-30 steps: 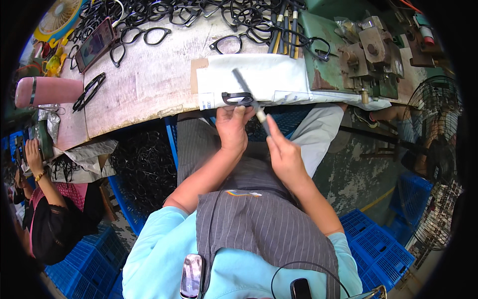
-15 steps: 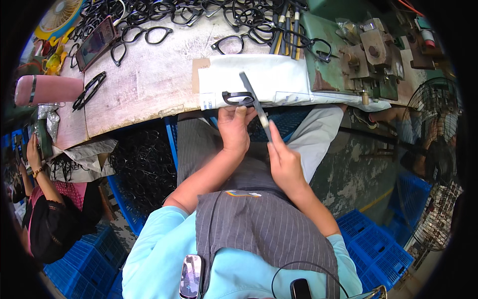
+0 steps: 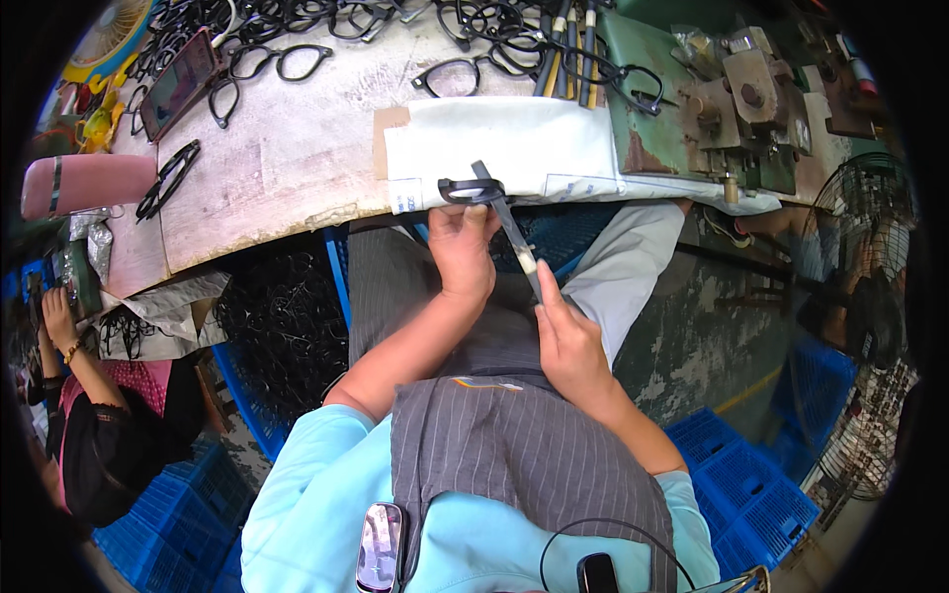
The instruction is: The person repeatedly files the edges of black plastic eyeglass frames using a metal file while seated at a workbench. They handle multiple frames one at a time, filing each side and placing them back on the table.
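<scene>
My left hand pinches a black eyeglass frame at the bench's front edge. The frame's rim stands just past my fingertips, over a white cloth or sheet. Closed around its lower end, my right hand holds a slim grey file with a pale band near the grip. The file slants up and left and lies against the right part of the eyeglass frame. Its tip reaches beyond the rim. Where exactly the two touch is too small to tell.
Many black eyeglass frames and several more files lie along the back. At left are a phone and a pink bottle; at right, a green machine. A co-worker's hand shows far left.
The file has slid down toward me, and my right hand has come slightly lower with it. My left hand keeps hold of the eyeglass frame in nearly the same place.
</scene>
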